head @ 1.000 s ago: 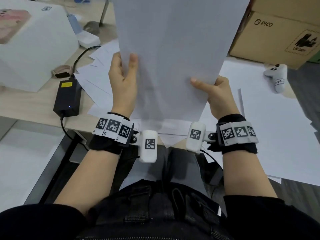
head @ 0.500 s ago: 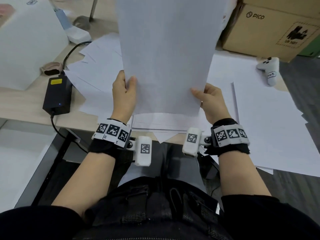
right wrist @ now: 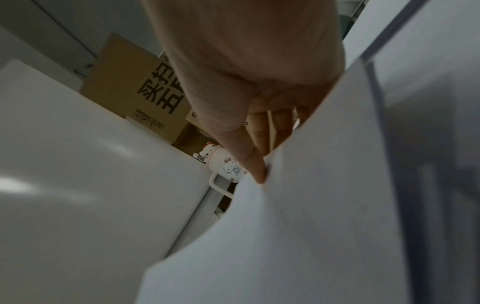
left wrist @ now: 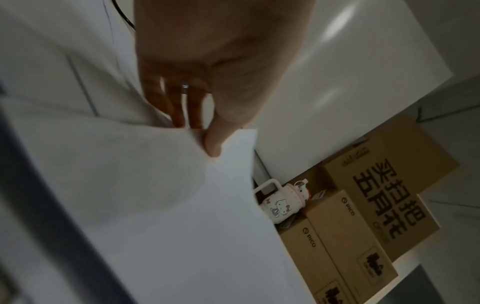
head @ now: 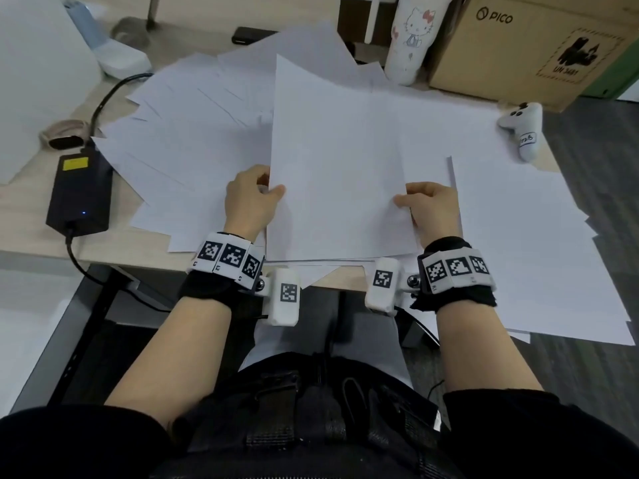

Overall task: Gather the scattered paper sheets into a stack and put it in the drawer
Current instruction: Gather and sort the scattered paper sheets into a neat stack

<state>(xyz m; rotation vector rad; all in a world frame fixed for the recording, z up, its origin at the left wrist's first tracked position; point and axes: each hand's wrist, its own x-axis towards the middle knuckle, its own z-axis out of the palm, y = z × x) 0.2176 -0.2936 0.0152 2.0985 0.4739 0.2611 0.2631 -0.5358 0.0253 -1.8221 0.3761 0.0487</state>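
A small stack of white paper sheets (head: 337,174) lies tilted low over the desk in front of me. My left hand (head: 254,198) pinches its left edge, thumb on top and fingers underneath; the left wrist view shows that thumb pressed on the paper stack (left wrist: 182,205). My right hand (head: 428,205) pinches the right edge the same way, thumb on the paper stack (right wrist: 324,205). More loose sheets (head: 193,140) fan out on the desk to the left, and other sheets (head: 525,243) spread to the right over the desk corner. No drawer shows.
A black power adapter (head: 81,191) with its cable lies at the left. A white box (head: 38,74) stands at far left. At the back stand a Hello Kitty bottle (head: 411,39) and a cardboard PICO box (head: 532,46). A white controller (head: 524,129) rests at right.
Both hands have brought the held stack down from upright in front of me to nearly flat over the desk. The view has tilted to show more of the desk's far side.
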